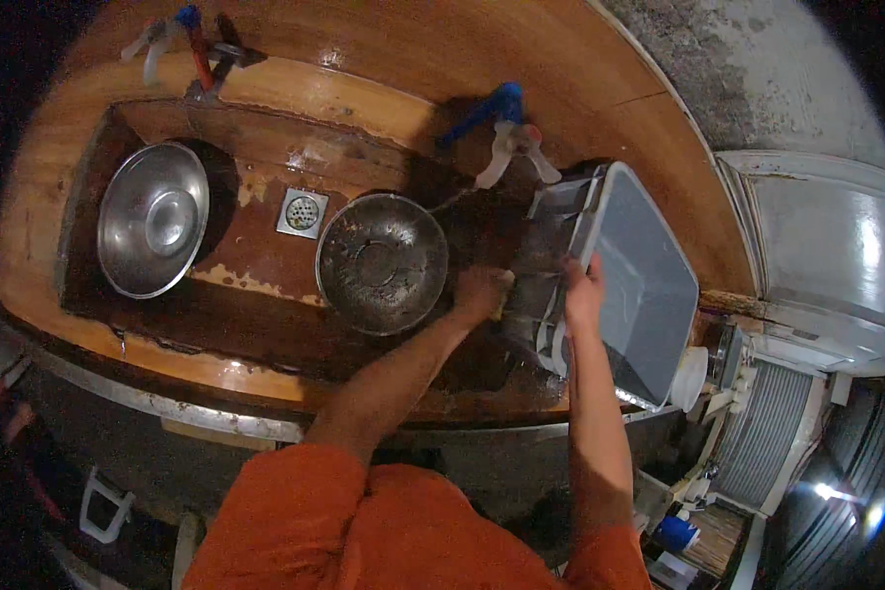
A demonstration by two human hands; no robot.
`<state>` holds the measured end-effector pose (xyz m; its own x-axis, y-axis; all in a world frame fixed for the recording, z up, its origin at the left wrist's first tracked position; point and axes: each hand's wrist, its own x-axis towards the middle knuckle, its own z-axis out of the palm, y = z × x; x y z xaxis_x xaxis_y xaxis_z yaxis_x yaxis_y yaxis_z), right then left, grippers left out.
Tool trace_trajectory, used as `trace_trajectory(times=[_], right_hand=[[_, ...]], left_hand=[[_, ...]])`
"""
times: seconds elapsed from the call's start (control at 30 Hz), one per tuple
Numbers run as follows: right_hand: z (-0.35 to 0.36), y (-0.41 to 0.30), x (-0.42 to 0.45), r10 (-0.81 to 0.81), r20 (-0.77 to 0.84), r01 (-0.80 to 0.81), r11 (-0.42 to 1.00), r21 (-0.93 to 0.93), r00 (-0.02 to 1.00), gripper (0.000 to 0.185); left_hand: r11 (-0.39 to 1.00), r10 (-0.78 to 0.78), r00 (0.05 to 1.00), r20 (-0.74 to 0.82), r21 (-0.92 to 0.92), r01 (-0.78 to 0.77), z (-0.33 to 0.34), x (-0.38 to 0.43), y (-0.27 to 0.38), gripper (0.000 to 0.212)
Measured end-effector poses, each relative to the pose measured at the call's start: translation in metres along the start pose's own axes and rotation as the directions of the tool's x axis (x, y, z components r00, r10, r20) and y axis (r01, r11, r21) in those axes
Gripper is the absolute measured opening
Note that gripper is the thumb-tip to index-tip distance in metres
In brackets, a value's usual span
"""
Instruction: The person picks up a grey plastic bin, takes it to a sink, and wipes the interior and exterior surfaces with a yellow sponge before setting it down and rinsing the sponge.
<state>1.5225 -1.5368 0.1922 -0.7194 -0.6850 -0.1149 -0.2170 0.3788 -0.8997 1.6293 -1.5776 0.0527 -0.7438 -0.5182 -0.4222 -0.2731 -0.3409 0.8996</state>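
A large grey plastic tub (638,287) is tipped on its side at the right end of the sink, its hollow facing right. Around its upper rim closes my right hand (585,291). On the tub's outer underside, my left hand (483,289) presses a small yellowish thing, probably a sponge (498,308); blur and the fingers hide most of it. Just left of that hand lies a metal bowl (382,264) with dark residue and water drops inside. A shiny, wide metal basin (155,221) leans at the sink's left end.
The brown sink (258,254) has a square metal drain (302,212). A blue tap (498,110) juts over it near the tub, and a red tap (200,55) with a blue top stands at far left. A white container (689,380) sits beside the tub.
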Motion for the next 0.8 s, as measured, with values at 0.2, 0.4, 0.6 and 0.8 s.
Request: trace_trajectory(times=[0.2, 0.4, 0.6, 0.8], right_hand=[[-0.033, 0.035, 0.013, 0.016, -0.039, -0.022, 0.99, -0.141, 0.999, 0.029], [-0.019, 0.025, 0.008, -0.013, -0.048, 0.007, 0.992, -0.126, 0.999, 0.039], [-0.009, 0.022, 0.016, -0.075, 0.042, 0.078, 0.992, -0.096, 0.996, 0.045], [-0.019, 0.023, 0.014, 0.005, 0.035, -0.003, 0.998, -0.06, 0.999, 0.046]], left_hand=[[0.973, 0.188, 0.945, -0.269, -0.082, -0.217, 0.033, -0.027, 0.049, 0.023], [0.936, -0.095, 0.984, -0.149, -0.349, 0.037, 0.027, -0.022, 0.041, 0.035], [0.926, 0.376, 0.803, -0.462, 0.157, -0.343, 0.036, 0.003, -0.005, 0.024], [0.986, 0.154, 0.969, -0.195, -0.033, -0.164, 0.018, -0.031, 0.056, 0.031]])
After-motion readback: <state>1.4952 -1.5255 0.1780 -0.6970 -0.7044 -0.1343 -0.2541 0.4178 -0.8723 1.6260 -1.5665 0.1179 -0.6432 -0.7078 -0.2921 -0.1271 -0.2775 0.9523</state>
